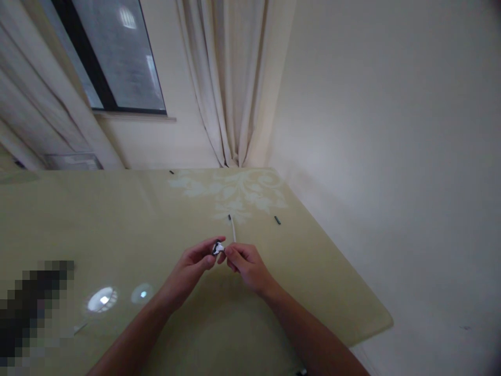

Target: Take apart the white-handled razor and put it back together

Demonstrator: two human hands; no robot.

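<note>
Black-and-white part (217,247), ctr frame: L hand (191,265) pinches its left side, prob. to steady it; R hand (247,266) pinches right end, prob. for fine ctrl.

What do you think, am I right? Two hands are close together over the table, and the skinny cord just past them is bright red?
Not quite: the cord isn't red, it's white, as the head view shows. The rest is right: the left hand and right hand are close together over the table, with the cord just past them.
</note>
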